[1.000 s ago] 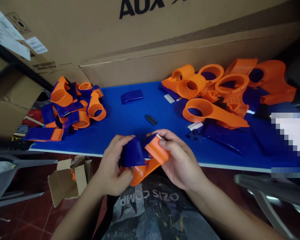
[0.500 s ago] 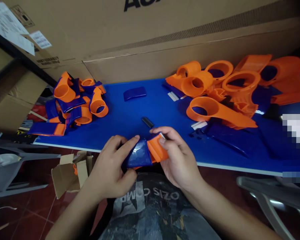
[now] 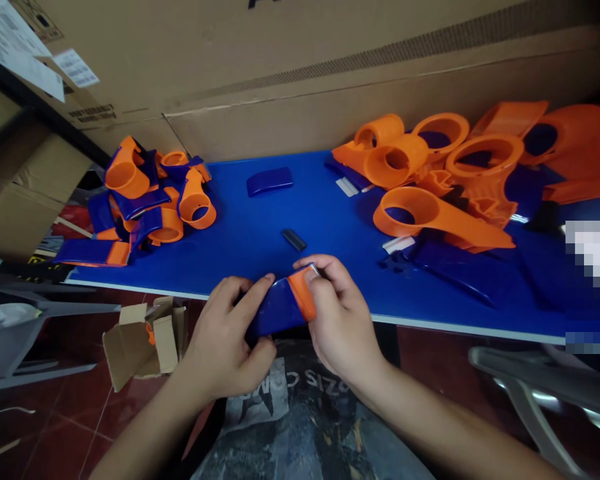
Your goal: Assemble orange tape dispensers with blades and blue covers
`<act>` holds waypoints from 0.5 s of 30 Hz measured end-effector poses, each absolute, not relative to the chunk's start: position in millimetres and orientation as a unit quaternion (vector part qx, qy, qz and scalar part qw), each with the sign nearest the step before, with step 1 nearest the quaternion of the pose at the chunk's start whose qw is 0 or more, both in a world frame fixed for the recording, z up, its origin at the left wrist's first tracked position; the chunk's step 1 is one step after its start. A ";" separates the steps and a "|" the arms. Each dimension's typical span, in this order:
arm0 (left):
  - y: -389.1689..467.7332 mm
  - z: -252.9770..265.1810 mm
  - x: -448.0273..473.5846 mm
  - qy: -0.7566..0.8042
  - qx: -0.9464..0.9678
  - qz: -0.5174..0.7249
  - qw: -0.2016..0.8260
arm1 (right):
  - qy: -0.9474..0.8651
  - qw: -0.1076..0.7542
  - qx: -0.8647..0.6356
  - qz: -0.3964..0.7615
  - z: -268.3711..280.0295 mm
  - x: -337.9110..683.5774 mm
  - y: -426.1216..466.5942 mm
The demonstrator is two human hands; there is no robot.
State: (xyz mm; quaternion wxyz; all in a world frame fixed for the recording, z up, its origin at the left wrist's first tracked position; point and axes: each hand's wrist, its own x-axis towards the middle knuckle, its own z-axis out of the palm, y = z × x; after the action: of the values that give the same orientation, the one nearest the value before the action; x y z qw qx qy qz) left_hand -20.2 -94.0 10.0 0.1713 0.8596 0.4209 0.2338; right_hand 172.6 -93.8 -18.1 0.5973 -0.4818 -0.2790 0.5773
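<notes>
At the tabletop's (image 3: 260,233) far left corner lies a heap of finished pieces (image 3: 145,207), orange rings with blue covers on them. Near the far edge a loose blue cover (image 3: 269,181) lies alone, and a small dark clip (image 3: 293,239) sits between it and my hands, apart from both.

My left hand (image 3: 225,340) is clenched on the blue cover (image 3: 279,309) that I hold just off the tabletop's near edge, above my lap. The fingers curl over its top and the thumb presses from below, the wrist bent inward. The cover looks like thin glossy moulded plastic: light, stiff, a bit springy, and I judge it slick under the fingertips, so a grip along its long edges should hold better than one on the shiny face.

My right hand (image 3: 337,320) is closed around the orange body (image 3: 301,293) of the same piece, thumb on top near a small metal tip, fingers wrapped beneath. Only a narrow orange band shows between the two hands, touching the blue cover. The orange part seems thicker and more rigid, so it is the better place to brace. Neither part looks fragile, though thin tabs could snap if forced askew.

Toward the far right corner is a big pile of bare orange bodies (image 3: 445,180) and dark blue covers (image 3: 460,270).
</notes>
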 end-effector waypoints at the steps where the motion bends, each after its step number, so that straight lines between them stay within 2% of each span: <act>1: -95.2 8.7 -20.5 0.422 0.860 0.233 0.169 | -0.284 0.602 -0.489 0.564 -19.2 171.3 -93.3; 6: -101.1 3.9 -21.2 0.431 0.859 0.237 0.144 | -0.286 0.611 -0.504 0.539 -19.4 164.6 -91.5; 15: -103.2 4.8 -10.1 0.458 0.868 0.190 0.038 | -0.157 0.588 -0.483 0.629 2.1 160.5 -85.4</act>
State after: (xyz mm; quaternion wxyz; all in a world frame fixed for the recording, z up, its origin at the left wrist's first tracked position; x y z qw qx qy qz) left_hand -10.1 -103.2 4.8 0.0376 0.8676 0.4580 0.1900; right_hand 160.5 -85.4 2.1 0.5881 -0.4834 -0.1565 0.6293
